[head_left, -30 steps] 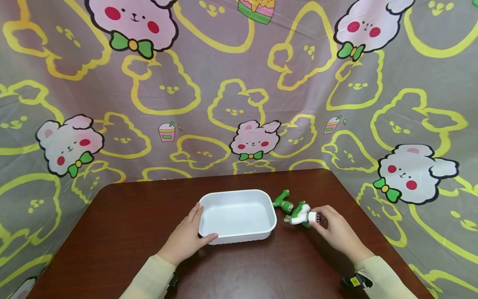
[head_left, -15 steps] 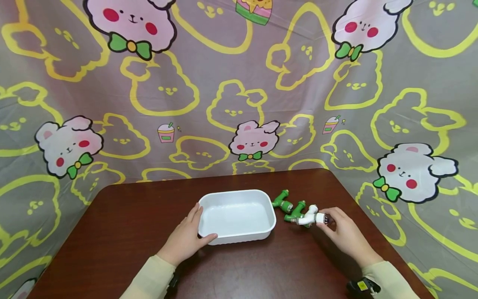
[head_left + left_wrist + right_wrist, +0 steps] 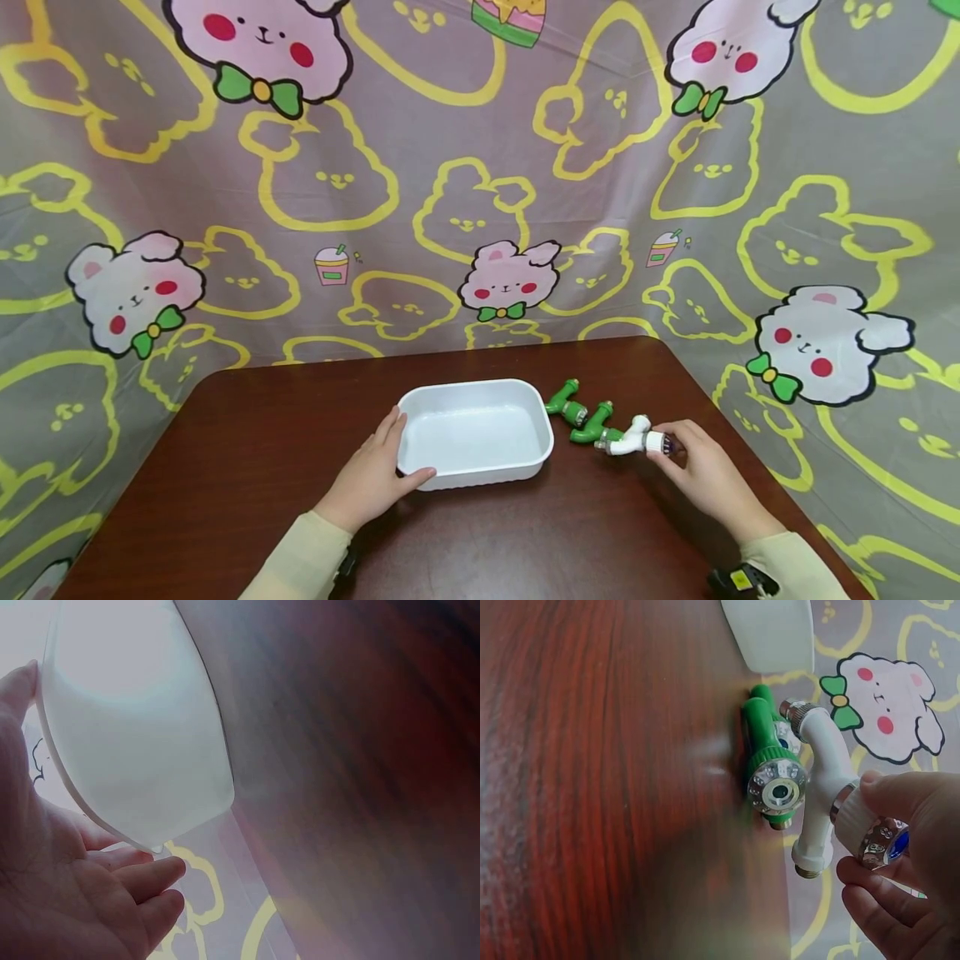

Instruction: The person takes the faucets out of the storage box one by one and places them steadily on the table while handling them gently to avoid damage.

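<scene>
A white plastic basin (image 3: 476,433) stands on the brown table. My left hand (image 3: 375,471) rests against its near left corner, thumb on the front rim and fingers fairly straight along the left side. In the left wrist view the basin's pale wall (image 3: 150,735) shows beside that hand. My right hand (image 3: 708,479) pinches a white faucet (image 3: 628,438) by its knob end, thumb on one side and fingers on the other. In the right wrist view the faucet's knob (image 3: 885,844) has a blue centre. Two green faucets (image 3: 596,427) (image 3: 564,403) lie between the basin and the white one.
The wooden table (image 3: 300,433) has rounded back corners. A grey cloth (image 3: 600,125) with cartoon bears hangs behind it and down both sides. The basin's right side stands close to the farther green faucet.
My right hand has moved right with the white faucet, drawing it off the nearer green faucet, which now shows more. The left hand and the basin have stayed put.
</scene>
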